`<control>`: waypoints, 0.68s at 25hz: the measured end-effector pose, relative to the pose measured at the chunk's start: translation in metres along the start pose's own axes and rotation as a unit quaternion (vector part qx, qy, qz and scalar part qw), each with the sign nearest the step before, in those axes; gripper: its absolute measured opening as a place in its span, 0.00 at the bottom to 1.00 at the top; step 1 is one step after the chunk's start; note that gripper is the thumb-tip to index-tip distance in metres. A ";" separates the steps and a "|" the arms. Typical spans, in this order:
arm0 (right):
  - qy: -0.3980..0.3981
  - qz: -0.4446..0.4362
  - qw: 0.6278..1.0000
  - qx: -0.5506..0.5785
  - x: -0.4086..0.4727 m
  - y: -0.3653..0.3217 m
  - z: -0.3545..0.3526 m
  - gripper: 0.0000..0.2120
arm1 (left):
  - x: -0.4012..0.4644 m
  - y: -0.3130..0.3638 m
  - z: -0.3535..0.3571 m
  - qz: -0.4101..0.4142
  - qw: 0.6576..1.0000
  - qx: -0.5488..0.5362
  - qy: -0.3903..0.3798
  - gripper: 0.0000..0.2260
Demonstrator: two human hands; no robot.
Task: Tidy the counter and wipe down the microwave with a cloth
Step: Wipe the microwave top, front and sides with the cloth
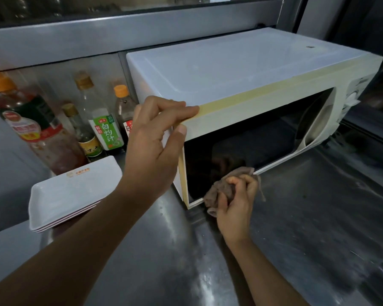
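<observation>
A: Where does the microwave [241, 69] stand, as seen from beside the person?

B: On the steel tabletop [318, 217], white body, dark glass door closed, yellowed trim along the top front edge and down the left door edge.

A: And the left hand [155, 142]?

B: It grips the upper left front corner of the microwave. The fingers [175, 109] curl over the top edge, held close together; the thumb presses the front face just below.

A: The right hand [237, 206]?

B: Low at the door's bottom left corner. Its fingers are curled tight round a bunched brownish cloth [226, 186], which touches the lower edge of the door and the tabletop.

A: What lies to the left?

B: A stack of white rectangular plates [71, 195] just beside the microwave, and behind it sauce bottles against the wall: a large red-labelled bottle [29, 122], a green-labelled bottle [102, 127], a small bottle [82, 133] between them, and an orange-capped bottle [124, 107] next to the microwave.
</observation>
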State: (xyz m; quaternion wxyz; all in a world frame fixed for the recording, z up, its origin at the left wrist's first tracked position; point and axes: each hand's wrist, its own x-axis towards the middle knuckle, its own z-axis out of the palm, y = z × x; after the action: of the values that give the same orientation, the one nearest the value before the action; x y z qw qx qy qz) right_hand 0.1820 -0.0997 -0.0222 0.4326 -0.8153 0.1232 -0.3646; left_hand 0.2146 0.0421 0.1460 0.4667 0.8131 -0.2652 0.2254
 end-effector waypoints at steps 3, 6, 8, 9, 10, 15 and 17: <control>0.063 0.061 0.996 -0.023 0.037 0.025 -0.019 0.12 | -0.001 -0.002 0.003 0.004 1.000 0.004 0.020 0.15; 0.072 0.090 0.992 -0.053 0.074 0.051 -0.039 0.09 | -0.003 -0.003 0.007 0.025 0.999 0.019 0.040 0.15; 0.077 0.101 0.990 -0.064 0.092 0.066 -0.049 0.09 | -0.002 -0.004 0.009 0.034 0.998 0.028 0.046 0.15; 0.083 0.110 0.988 -0.073 0.099 0.073 -0.053 0.10 | -0.003 -0.005 0.010 0.036 0.998 0.034 0.049 0.15; 0.086 0.116 0.986 -0.081 0.105 0.078 -0.056 0.11 | -0.004 -0.005 0.010 0.039 0.997 0.041 0.053 0.15; 0.100 0.159 0.982 -0.031 0.112 0.094 -0.051 0.13 | -0.005 -0.009 0.012 0.054 0.996 0.045 0.059 0.15; 0.109 0.196 0.974 -0.005 0.115 0.092 -0.045 0.14 | -0.004 -0.009 0.011 0.054 0.996 0.045 0.056 0.15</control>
State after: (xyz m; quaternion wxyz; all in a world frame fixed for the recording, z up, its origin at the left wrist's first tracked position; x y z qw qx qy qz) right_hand 0.2415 -0.2418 -0.0232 0.4756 -0.7327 0.3291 -0.3586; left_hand 0.2181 0.0369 0.1327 0.4309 0.8039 -0.2717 0.3071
